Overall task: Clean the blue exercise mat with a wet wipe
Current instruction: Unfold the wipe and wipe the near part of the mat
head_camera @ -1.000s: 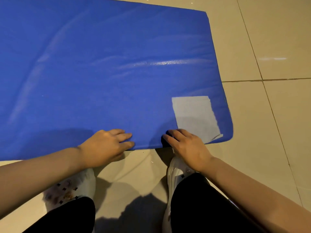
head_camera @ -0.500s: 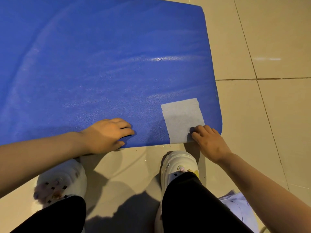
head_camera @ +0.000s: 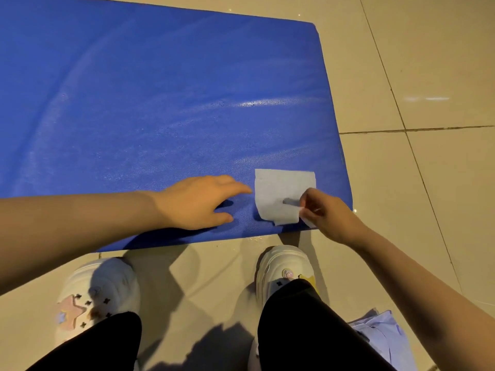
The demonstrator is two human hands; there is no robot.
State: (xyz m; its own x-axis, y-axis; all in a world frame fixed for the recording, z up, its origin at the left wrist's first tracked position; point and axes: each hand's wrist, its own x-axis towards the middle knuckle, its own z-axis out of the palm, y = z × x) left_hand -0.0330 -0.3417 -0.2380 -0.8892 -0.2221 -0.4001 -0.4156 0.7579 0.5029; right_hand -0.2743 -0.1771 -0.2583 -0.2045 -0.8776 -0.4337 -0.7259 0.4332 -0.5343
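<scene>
A pale rectangular wet wipe (head_camera: 281, 195) is laid flat at the near right corner of the blue padded exercise mat (head_camera: 160, 103); its lifted near edge is pinched by the right hand (head_camera: 328, 215), while the left hand (head_camera: 199, 203) is rested on the mat beside it, fingers straight.

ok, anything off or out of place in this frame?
Nothing damaged or spilled. The wipe lies flat on the mat near its right front corner, its near right corner peeled up where the right hand pinches it. The left hand rests open on the mat. Some pale cloth lies on the floor, bottom right.
</scene>
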